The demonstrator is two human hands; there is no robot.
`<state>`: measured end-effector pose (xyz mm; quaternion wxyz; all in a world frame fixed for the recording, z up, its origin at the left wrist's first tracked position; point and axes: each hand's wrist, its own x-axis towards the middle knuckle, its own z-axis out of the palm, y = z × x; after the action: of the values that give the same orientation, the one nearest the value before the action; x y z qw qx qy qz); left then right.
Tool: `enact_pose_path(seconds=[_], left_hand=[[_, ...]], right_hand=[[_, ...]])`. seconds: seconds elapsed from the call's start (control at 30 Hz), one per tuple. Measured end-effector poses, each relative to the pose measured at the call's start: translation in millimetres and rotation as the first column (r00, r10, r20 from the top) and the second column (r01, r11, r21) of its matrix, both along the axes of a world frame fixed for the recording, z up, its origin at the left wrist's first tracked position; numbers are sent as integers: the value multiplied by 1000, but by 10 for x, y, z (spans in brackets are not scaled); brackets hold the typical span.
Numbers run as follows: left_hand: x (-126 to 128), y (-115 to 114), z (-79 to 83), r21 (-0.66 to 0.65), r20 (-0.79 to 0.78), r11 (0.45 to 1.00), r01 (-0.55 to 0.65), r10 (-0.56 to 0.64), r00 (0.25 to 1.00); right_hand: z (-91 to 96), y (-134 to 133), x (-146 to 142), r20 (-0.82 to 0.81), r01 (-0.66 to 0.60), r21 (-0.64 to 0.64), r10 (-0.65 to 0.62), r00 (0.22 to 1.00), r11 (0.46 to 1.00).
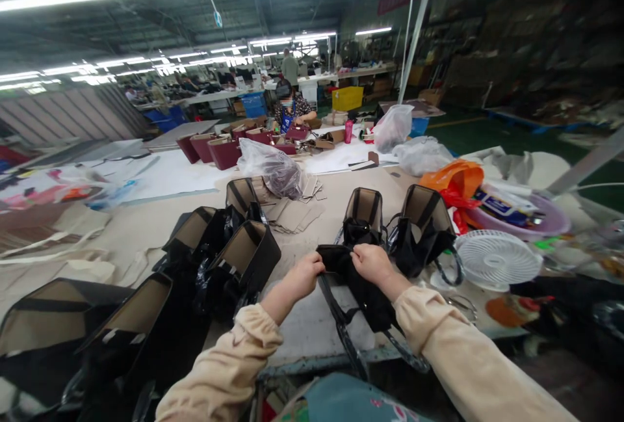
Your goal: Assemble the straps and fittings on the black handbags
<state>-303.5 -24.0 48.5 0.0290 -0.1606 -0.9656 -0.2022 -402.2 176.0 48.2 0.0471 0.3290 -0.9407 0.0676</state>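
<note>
Between my two hands is a black handbag (368,295), tilted at the front edge of the worktable, its straps hanging down over the edge. My left hand (308,274) pinches the left corner of its top rim. On the right side of the opening, my right hand (374,266) grips the rim with curled fingers. The inside of this bag is dark and mostly hidden. Just behind it stand two black bags with tan insides, one nearer the middle (363,204) and one farther right (426,211).
Several open black bags (251,250) crowd the left side. Flat card pieces (295,211) lie behind, near a plastic-wrapped bundle (273,165). At right are a white fan (494,258) and a purple basin (550,217). Across the table, a person (292,113) sits among maroon bags (227,152).
</note>
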Motion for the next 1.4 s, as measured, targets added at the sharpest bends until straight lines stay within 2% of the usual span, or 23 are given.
enact_pose_path(seconds=[0.13,0.27,0.4,0.47,0.53,0.6,0.67,0.73,0.87,1.0,1.27,1.4], left_hand=[[23,-206,120,1,39,999,51,-51,998],[-4,-315,302,-98,137,982,159,-145,980],[24,-279,418,-116,245,950,290,-255,935],[66,-204,451,-117,279,946,303,-261,924],[95,-116,479,-135,229,969,208,-173,958],[88,-32,495,-161,91,987,-4,18,996],[39,36,483,-171,-38,964,-203,199,979],[-32,82,439,-193,-92,937,-291,278,956],[-132,102,307,-261,-125,914,-311,288,949],[-121,52,207,-269,-157,921,-281,246,956],[-125,-27,145,-171,-129,964,-205,185,974],[-106,-57,127,-125,-105,986,-113,100,989]], right_hand=[[64,-40,127,5,-60,-21,60,998,998],[102,-54,175,0,-73,-19,73,997,997],[59,-67,207,9,-73,1,73,997,997],[29,-69,226,15,-75,6,75,997,997],[6,-73,243,19,-74,6,74,997,997],[-8,-89,259,27,-69,6,68,997,998],[-15,-117,275,34,-62,4,62,998,998],[-20,-151,290,37,-55,0,55,998,998],[-23,-196,305,43,-36,-4,36,998,999],[-35,-205,313,39,-24,-18,25,999,1000],[-57,-213,321,28,26,-45,-25,999,999],[-57,-193,315,34,27,-42,-26,999,999]])
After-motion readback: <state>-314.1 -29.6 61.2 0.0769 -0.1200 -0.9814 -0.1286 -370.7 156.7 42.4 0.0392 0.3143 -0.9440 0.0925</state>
